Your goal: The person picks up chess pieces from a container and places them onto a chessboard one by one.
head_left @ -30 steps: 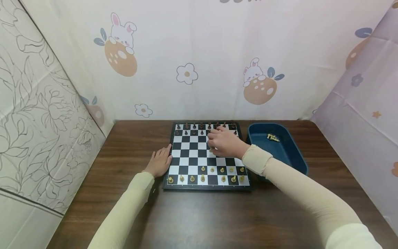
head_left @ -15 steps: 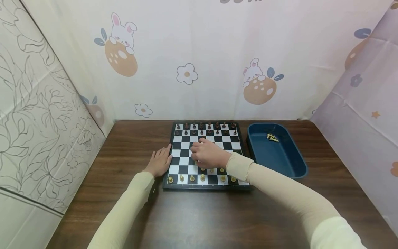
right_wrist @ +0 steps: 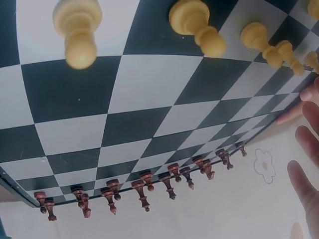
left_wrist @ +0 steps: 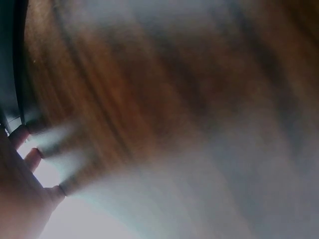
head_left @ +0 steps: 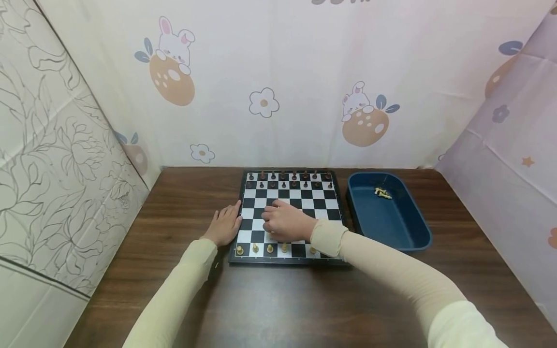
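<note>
A black-and-white chessboard (head_left: 260, 194) lies on the table with dark red-brown chessmen (head_left: 283, 176) in two rows at its far side. My right hand (head_left: 288, 222) is low over the near left-centre squares, fingers bent downward, pinching a pale yellow pawn (right_wrist: 312, 60) at the end of the pawn row. Its fingers show along the right edge of the right wrist view. Other pale pawns (right_wrist: 193, 22) stand beside it, partly covered by the hand in the head view. My left hand (head_left: 224, 225) rests on the table with straight fingers, fingertips right at the board's left edge.
A blue tray (head_left: 419, 227) stands right of the board, with a few pale pieces (head_left: 383, 193) lying in it. Pale back-row pieces (head_left: 270, 248) stand along the near edge. A patterned curtain (head_left: 304, 121) hangs behind the brown wooden table (head_left: 278, 299).
My right hand has moved from the board's far right squares leftward and nearer, down to the pale pawn row, carrying the pawn. My left hand stays in place.
</note>
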The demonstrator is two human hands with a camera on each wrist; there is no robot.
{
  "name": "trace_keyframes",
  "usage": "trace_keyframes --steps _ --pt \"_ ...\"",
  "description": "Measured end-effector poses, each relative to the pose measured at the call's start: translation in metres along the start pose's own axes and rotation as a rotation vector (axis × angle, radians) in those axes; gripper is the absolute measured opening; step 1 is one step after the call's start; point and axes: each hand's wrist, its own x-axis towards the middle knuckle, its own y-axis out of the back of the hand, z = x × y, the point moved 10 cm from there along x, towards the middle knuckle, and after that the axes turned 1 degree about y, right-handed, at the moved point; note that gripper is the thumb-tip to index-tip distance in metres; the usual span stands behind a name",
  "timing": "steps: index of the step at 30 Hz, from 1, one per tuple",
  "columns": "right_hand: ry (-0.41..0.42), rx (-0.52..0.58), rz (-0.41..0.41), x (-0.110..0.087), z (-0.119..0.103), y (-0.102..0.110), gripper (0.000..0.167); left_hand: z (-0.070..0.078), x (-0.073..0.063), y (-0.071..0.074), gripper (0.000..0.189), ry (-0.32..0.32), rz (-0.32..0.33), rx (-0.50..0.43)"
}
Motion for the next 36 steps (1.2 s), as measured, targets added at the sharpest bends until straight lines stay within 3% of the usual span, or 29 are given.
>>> trace_keyframes --steps 9,19,25,36 --pt "-0.008 0.0 -0.015 -0.004 0.003 -0.009 0.016 0.002 0.002 -0.002 0.058 -0.012 0.011 -0.001" --pt "-0.058 -0.015 -0.03 -0.021 0.024 0.009 0.014 -0.002 -0.002 -0.006 0.057 -0.008 0.015 -0.015" --pt "-0.149 -0.028 -0.039 -0.052 0.057 0.014 0.016 -0.001 -0.002 -0.003 0.057 -0.01 0.02 -0.022" --pt "-0.352 -0.081 -0.115 -0.135 0.124 0.013 0.009 0.002 -0.001 -0.001 0.057 -0.021 0.024 -0.017"
